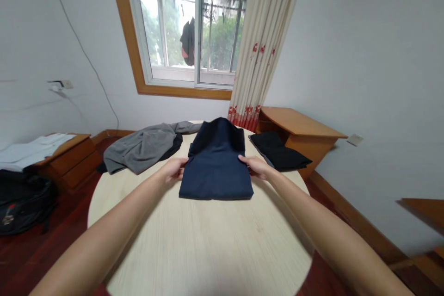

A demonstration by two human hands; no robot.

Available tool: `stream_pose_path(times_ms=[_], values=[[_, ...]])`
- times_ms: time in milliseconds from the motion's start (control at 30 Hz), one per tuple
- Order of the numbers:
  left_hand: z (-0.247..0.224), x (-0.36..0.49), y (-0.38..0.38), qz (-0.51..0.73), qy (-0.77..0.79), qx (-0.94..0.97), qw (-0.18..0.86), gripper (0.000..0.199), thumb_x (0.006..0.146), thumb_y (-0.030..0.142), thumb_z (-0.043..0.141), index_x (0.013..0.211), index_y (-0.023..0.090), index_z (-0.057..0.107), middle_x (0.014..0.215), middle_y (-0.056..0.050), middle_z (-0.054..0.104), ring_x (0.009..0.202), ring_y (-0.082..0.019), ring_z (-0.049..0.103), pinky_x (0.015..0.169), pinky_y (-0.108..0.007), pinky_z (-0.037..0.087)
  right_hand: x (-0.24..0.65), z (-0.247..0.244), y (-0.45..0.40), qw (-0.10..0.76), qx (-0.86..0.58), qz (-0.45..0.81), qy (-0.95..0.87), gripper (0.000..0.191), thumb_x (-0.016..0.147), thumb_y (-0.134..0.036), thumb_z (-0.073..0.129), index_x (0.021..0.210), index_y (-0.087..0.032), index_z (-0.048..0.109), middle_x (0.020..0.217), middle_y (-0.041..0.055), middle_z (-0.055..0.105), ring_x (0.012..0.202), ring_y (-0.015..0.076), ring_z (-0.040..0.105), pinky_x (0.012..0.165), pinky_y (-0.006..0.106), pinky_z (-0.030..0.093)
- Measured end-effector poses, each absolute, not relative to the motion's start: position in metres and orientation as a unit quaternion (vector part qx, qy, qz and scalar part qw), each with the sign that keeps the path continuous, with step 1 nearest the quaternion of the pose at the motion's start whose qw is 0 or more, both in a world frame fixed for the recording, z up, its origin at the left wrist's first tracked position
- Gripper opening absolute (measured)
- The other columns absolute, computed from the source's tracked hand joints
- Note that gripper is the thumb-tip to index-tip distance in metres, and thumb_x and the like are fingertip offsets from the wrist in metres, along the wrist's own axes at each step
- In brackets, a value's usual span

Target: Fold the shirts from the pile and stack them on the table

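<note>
A dark navy garment, folded into a flat block, lies on the round pale table. Its far part bulges up a little, and what kind of garment it is does not show. My left hand grips the left edge, thumb on top and fingers curled beneath. At the right edge my right hand pinches the cloth the same way. Both hands' fingertips are partly hidden by the fabric.
On the table's far left lies a crumpled grey garment with black cloth by it. Folded black clothing sits at the right edge. Behind that stands a wooden desk near a curtain. A black bag rests at left.
</note>
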State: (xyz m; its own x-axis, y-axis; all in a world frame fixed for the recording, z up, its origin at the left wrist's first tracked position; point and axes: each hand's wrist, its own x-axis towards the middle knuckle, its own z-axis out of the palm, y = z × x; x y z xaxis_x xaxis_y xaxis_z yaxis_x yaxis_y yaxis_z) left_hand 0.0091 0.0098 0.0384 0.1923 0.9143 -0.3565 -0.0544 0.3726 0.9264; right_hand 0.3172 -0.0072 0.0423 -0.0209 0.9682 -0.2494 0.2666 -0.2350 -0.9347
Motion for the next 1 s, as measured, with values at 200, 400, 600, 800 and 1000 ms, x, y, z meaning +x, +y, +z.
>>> stream_pose_path(times_ms=[200, 400, 600, 800, 1000], values=[[0.018, 0.001, 0.013, 0.311, 0.539, 0.458, 0.635, 0.038, 0.069, 0.043, 0.082, 0.078, 0.014, 0.059, 0.065, 0.000, 0.062, 0.050, -0.010, 0.054, 0.047, -0.020, 0.040, 0.318, 0.013, -0.005, 0.345, -0.615, 0.555, -0.441, 0.029, 0.086, -0.039, 0.072, 0.074, -0.016, 0.057, 0.057, -0.0020, 0.055, 0.047, 0.0092, 0.047, 0.043, 0.021, 0.034], [0.010, -0.007, 0.006, 0.261, 0.546, 0.541, 0.584, 0.057, 0.047, 0.057, 0.088, 0.058, 0.019, 0.047, 0.046, 0.003, 0.051, 0.042, -0.010, 0.046, 0.043, -0.022, 0.026, 0.325, 0.016, -0.032, 0.309, -0.583, 0.575, -0.484, 0.034, 0.075, -0.043, 0.078, 0.072, -0.018, 0.056, 0.056, -0.0020, 0.055, 0.047, 0.0085, 0.045, 0.044, 0.021, 0.031], [0.014, -0.023, -0.015, 0.180, 0.540, 0.657, 0.494, 0.063, 0.047, 0.073, 0.077, 0.048, 0.021, 0.042, 0.041, 0.003, 0.045, 0.041, -0.009, 0.035, 0.045, -0.024, 0.021, 0.335, 0.026, -0.063, 0.261, -0.559, 0.531, -0.581, 0.050, 0.058, -0.060, 0.079, 0.061, -0.019, 0.051, 0.056, -0.0031, 0.050, 0.051, 0.0081, 0.041, 0.051, 0.023, 0.031], [0.026, -0.030, -0.040, 0.126, 0.542, 0.697, 0.452, 0.059, 0.052, 0.068, 0.076, 0.046, 0.020, 0.042, 0.042, 0.005, 0.038, 0.045, -0.009, 0.029, 0.049, -0.025, 0.018, 0.338, 0.028, -0.081, 0.195, -0.600, 0.437, -0.642, 0.055, 0.061, -0.068, 0.071, 0.054, -0.021, 0.043, 0.049, -0.0052, 0.040, 0.047, 0.0073, 0.030, 0.048, 0.024, 0.021], [0.033, -0.028, -0.044, 0.068, 0.553, 0.713, 0.426, 0.052, 0.058, 0.059, 0.077, 0.042, 0.019, 0.047, 0.040, 0.002, 0.043, 0.043, -0.011, 0.033, 0.048, -0.026, 0.022, 0.336, 0.034, -0.081, 0.056, -0.624, 0.397, -0.670, 0.050, 0.069, -0.060, 0.070, 0.050, -0.021, 0.046, 0.044, -0.0015, 0.047, 0.043, 0.0084, 0.035, 0.046, 0.025, 0.025]])
